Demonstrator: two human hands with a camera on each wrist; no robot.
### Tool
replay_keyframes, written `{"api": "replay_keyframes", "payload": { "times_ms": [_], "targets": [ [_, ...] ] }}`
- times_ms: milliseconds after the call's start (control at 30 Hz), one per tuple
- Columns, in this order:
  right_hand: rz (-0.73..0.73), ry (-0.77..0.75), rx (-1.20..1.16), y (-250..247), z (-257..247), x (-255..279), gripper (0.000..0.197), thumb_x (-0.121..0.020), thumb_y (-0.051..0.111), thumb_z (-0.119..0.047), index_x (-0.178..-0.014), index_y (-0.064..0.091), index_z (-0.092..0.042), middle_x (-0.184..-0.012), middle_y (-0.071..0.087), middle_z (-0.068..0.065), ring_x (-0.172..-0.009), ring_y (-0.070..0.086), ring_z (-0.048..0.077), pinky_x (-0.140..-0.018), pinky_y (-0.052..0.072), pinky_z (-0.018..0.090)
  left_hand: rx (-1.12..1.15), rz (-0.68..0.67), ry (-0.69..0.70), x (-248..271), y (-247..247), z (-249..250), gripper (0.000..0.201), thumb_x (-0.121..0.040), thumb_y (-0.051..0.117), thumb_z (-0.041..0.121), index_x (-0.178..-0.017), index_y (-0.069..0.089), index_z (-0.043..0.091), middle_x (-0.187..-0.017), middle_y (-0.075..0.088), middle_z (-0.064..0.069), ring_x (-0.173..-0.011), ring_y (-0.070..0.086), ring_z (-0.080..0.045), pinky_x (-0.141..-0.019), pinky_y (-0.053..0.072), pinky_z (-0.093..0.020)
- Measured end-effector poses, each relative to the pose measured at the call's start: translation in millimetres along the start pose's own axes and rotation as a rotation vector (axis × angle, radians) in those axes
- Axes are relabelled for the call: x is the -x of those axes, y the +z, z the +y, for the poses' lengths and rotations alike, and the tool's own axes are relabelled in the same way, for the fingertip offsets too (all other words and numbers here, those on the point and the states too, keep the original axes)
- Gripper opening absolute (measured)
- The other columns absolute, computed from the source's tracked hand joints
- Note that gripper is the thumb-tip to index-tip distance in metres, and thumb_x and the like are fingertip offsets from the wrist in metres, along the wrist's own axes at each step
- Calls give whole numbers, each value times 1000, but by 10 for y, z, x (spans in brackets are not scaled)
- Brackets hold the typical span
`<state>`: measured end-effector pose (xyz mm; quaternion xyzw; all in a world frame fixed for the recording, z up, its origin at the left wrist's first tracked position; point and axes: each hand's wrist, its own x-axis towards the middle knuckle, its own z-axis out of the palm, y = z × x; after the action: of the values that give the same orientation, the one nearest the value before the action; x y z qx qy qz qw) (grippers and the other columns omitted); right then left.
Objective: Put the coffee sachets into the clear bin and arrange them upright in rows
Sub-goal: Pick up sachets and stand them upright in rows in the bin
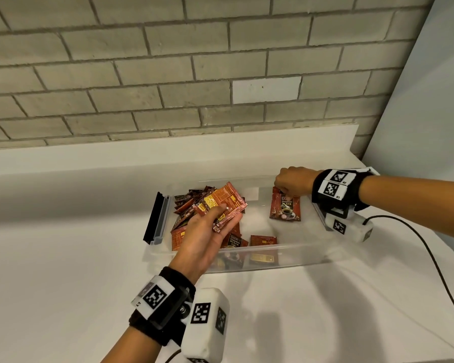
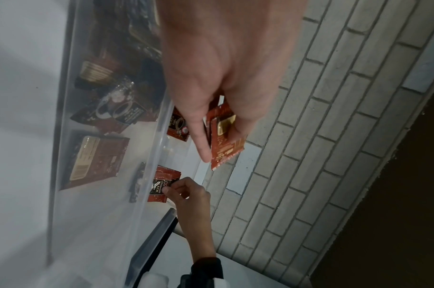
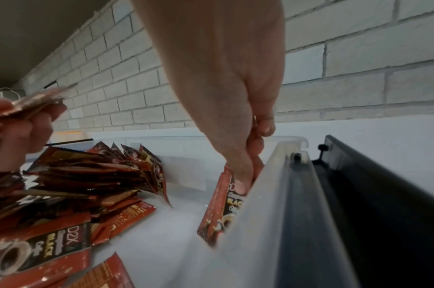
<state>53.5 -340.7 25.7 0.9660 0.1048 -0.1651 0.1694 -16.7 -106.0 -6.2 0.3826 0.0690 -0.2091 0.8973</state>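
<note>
A clear bin [image 1: 286, 251] sits on the white counter. A loose pile of red coffee sachets [image 1: 186, 205] fills its left part. My left hand [image 1: 226, 213] hovers over that pile and grips a small bunch of sachets [image 1: 220, 200], fanned out. My right hand [image 1: 286, 192] reaches into the bin's far right corner. There its thumb and fingers pinch the tops of a few upright sachets [image 1: 286, 208] that lean on the right wall. In the right wrist view the fingertips [image 3: 243, 183] press these sachets [image 3: 220, 210] against the bin wall [image 3: 260, 214]. In the left wrist view the held bunch [image 2: 226, 146] shows.
Two sachets [image 1: 263, 240] lie flat by the bin's near wall. Black latch handles [image 1: 152, 218] hang open at both ends of the bin. A black cable [image 1: 430, 252] runs across the counter on the right. A brick wall and a white ledge stand behind, and a white side wall is to the right.
</note>
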Motion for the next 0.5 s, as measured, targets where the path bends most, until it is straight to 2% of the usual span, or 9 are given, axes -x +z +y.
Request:
{"api": "replay_keyframes", "payload": {
  "times_ms": [67, 267, 367, 500],
  "targets": [
    [30, -13, 17, 9, -4, -14, 26, -92, 59, -11, -116, 57, 0, -122, 53, 17, -108, 55, 32, -71, 39, 30, -22, -3, -1, 2, -4, -4, 13, -90, 57, -1, -102, 62, -2, -109, 70, -19, -104, 68, -28, -78, 59, -38],
    [49, -39, 88, 2, -31, -35, 29, -90, 61, -17, -115, 57, -3, -121, 54, 14, -106, 57, 30, -69, 40, 29, -89, 17, 11, -8, -21, -22, 12, -89, 59, 2, -101, 63, 2, -102, 73, -13, -101, 68, -24, -83, 57, -38],
    [46, -40, 92, 16, -36, -31, 30, -90, 62, -21, -114, 58, -3, -118, 56, 13, -103, 58, 29, -67, 39, 29, -113, 13, 15, -10, -21, -21, 14, -89, 60, 1, -102, 64, 2, -100, 74, -11, -96, 70, -21, -83, 57, -37],
    [48, -29, 52, -15, -16, -9, 31, -89, 64, -23, -112, 59, -2, -117, 56, 13, -91, 55, 27, -67, 38, 29, -132, 12, 25, -8, -6, -26, 17, -88, 60, -2, -104, 64, 4, -104, 73, -12, -98, 70, -23, -84, 56, -38]
  ]
}}
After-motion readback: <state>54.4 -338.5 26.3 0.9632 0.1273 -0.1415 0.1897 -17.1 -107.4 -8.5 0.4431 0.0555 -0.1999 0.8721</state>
